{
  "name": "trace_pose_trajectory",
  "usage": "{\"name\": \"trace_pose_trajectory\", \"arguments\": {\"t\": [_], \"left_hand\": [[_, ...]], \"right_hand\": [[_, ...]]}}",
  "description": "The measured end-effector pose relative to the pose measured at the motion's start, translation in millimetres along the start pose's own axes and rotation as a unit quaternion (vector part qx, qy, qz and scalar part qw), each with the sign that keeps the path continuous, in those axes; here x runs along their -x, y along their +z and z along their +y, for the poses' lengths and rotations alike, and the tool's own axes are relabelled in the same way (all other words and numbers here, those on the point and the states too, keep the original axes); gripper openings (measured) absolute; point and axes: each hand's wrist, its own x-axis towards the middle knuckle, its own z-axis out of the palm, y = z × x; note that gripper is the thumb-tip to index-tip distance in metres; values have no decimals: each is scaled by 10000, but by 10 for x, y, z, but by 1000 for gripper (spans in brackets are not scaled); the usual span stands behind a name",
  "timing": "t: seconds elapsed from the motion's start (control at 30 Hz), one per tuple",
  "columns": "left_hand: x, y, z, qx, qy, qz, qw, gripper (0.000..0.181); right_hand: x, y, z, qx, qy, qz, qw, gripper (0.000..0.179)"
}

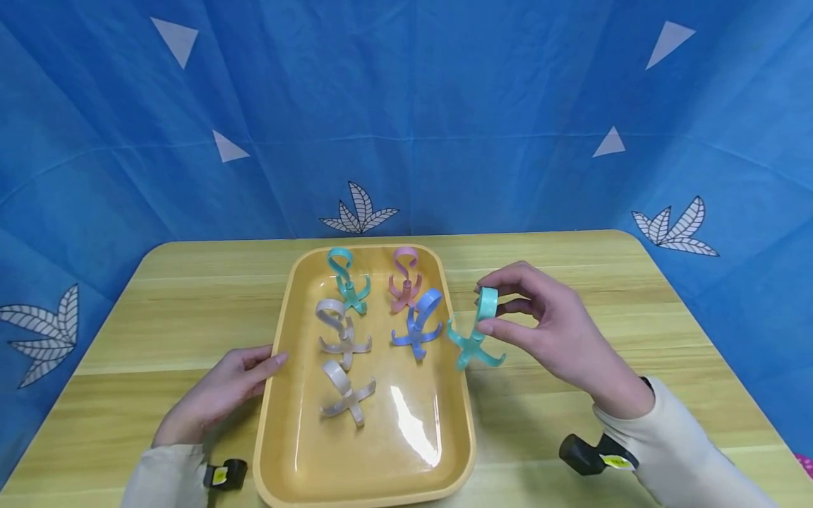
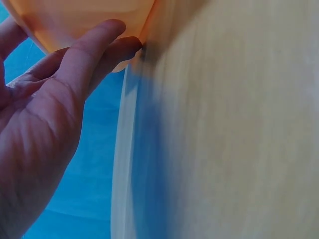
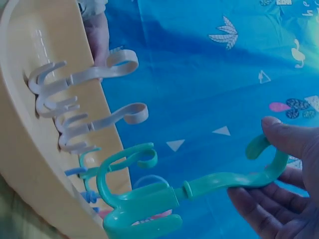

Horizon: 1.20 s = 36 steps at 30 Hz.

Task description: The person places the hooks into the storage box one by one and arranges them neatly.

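Note:
My right hand (image 1: 552, 324) pinches the curled top of a turquoise-green four-claw hook hanger (image 1: 471, 347) between thumb and fingers. The hanger is upright, its claws down, at the right rim of a yellow tray (image 1: 262, 437). In the right wrist view the same green hanger (image 3: 209, 186) stretches from my fingers toward the tray. My left hand (image 1: 219, 395) holds the tray's left rim, thumb on top; in the left wrist view its fingers (image 2: 94, 55) lie against the tray's outer side.
Inside the tray stand another green hanger (image 1: 349, 289), a pink one (image 1: 405, 289), a blue one (image 1: 416, 328) and two greyish-white ones (image 1: 346, 342). The wooden table (image 1: 635, 317) spreads to both sides. A blue patterned cloth (image 1: 406, 92) hangs behind it.

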Motion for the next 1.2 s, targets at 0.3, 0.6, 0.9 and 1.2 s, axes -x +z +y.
{"name": "trace_pose_trajectory", "arguments": {"t": [0.3, 0.6, 0.9, 1.2], "left_hand": [[-9, 10, -15, 77, 94, -28, 9999, 60], [-12, 7, -12, 113, 106, -70, 9999, 60], [-1, 6, -4, 123, 107, -73, 9998, 60], [6, 6, 12, 120, 61, -45, 9999, 60]], "right_hand": [[3, 135, -7, -77, -212, -282, 9993, 43], [-16, 333, 14, -69, -85, -544, 9985, 39], [-13, 497, 75, -137, 29, -786, 9968, 36], [17, 601, 182, 41, 546, -991, 9936, 34]]}}
